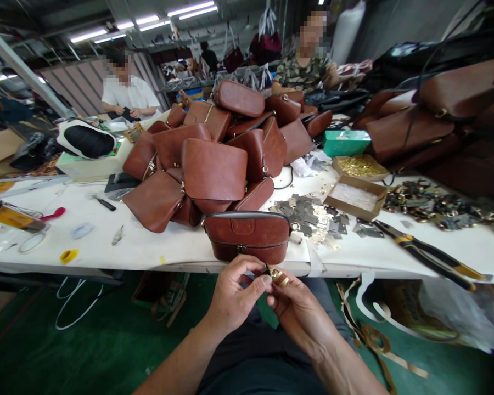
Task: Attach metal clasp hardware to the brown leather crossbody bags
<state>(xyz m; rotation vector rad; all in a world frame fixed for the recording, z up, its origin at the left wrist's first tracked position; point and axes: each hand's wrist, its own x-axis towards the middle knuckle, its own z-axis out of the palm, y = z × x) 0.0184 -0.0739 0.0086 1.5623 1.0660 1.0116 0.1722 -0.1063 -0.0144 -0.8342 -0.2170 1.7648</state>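
My left hand and my right hand meet just in front of the table edge. Pinched between the fingertips of both is a small gold metal fitting with a dark part at its left side; fingers cover some of it, so its exact kind is unclear. Right behind my hands a brown leather bag stands at the edge, its zipper facing me and its top showing a grey lining. Neither hand touches this bag visibly. To its right lie many flat metal plates, grey and gold.
A heap of brown bags fills the middle of the table. Large pliers overhang the right edge. Two cardboard trays hold gold pieces and clear pieces. Loose clasps lie farther right. Two co-workers sit opposite.
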